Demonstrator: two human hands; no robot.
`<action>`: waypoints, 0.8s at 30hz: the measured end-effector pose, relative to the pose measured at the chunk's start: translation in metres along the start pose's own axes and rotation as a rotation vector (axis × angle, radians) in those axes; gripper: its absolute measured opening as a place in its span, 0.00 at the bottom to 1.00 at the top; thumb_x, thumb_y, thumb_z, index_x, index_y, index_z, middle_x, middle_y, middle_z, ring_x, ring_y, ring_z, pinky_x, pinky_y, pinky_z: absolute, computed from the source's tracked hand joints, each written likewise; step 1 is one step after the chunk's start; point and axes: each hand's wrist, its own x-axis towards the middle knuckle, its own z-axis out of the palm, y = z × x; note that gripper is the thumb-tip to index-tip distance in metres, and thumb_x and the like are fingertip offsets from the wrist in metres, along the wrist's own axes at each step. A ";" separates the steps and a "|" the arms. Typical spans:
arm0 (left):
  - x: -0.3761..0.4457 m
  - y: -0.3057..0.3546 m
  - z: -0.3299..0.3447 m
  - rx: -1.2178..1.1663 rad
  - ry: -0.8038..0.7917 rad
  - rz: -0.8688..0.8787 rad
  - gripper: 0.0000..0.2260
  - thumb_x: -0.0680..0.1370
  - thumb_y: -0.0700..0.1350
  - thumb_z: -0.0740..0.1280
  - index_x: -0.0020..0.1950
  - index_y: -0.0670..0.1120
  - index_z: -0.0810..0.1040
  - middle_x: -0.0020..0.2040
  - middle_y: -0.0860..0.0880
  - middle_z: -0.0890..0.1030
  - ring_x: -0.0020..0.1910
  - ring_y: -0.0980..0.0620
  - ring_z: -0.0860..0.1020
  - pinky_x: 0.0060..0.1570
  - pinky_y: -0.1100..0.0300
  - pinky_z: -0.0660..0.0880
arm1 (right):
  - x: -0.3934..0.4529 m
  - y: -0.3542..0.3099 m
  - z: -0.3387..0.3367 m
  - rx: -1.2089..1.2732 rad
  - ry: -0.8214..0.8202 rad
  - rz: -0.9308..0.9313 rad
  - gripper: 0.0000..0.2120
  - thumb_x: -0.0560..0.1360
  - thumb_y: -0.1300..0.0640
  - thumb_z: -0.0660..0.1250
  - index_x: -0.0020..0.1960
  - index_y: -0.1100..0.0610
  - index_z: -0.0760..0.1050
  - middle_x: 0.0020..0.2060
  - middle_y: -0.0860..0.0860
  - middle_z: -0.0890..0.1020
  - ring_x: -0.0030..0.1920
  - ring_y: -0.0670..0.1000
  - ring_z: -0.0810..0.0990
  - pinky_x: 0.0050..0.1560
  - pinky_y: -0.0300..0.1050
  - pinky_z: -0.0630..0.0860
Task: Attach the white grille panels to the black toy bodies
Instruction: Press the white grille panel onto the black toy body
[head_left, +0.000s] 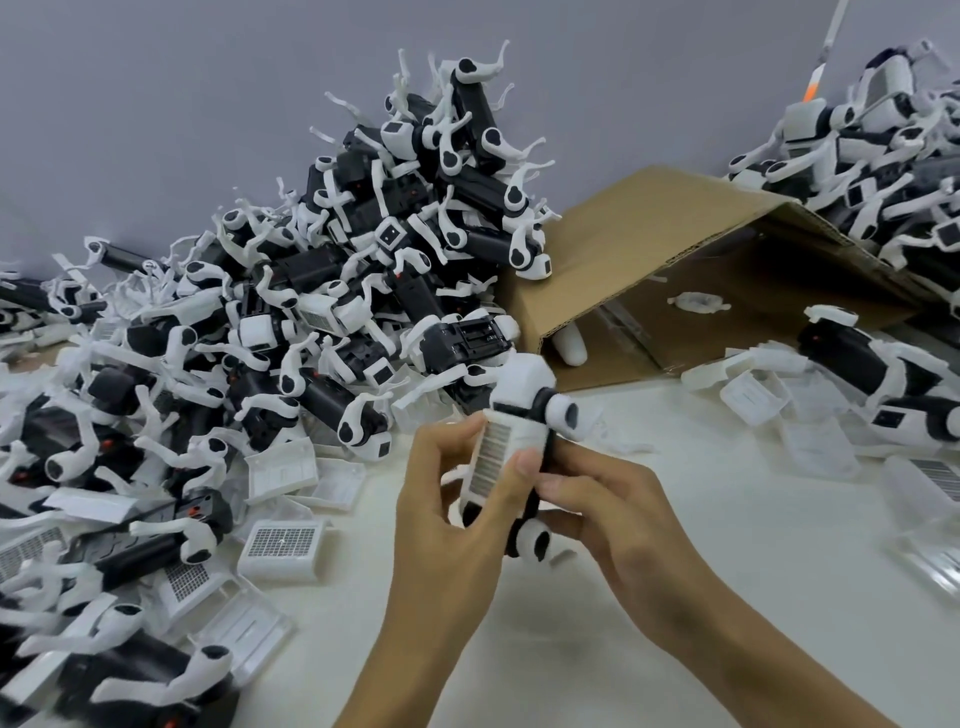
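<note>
Black plastic toy body (537, 415) with white slotted grille panel (493, 457) held centre, near. Left hand (441, 499) fingers curled around panel; right hand (597, 499) thumb pressed on edge. Risk: uneven pressure, panel seated crooked, clips strained.

Toy body (524, 457) largely hidden behind both hands and the white grille panel (493, 460), toy pile (291, 332) left of cardboard box (675, 270) cut by frame edge, second pile (883, 156) beyond box cropped at right, nearest pieces blurred
</note>
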 end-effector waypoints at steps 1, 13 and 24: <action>0.000 0.001 0.001 -0.021 -0.031 -0.003 0.08 0.75 0.58 0.71 0.52 0.59 0.79 0.49 0.55 0.84 0.44 0.57 0.83 0.40 0.62 0.79 | 0.001 0.000 0.002 0.028 0.024 0.009 0.14 0.78 0.53 0.64 0.61 0.48 0.83 0.56 0.53 0.86 0.58 0.56 0.84 0.57 0.53 0.82; 0.002 0.001 -0.001 -0.143 -0.262 -0.306 0.16 0.78 0.57 0.66 0.56 0.48 0.86 0.52 0.44 0.86 0.55 0.42 0.84 0.59 0.39 0.77 | -0.006 -0.010 0.003 -0.118 0.221 -0.166 0.09 0.75 0.49 0.67 0.49 0.44 0.86 0.43 0.47 0.88 0.46 0.49 0.88 0.42 0.37 0.82; 0.001 0.004 -0.004 -0.033 -0.336 -0.198 0.21 0.75 0.63 0.66 0.47 0.45 0.84 0.43 0.43 0.85 0.45 0.44 0.84 0.46 0.52 0.81 | -0.008 -0.007 0.009 -0.140 0.271 -0.186 0.16 0.78 0.44 0.66 0.44 0.54 0.86 0.37 0.51 0.87 0.40 0.50 0.88 0.36 0.37 0.81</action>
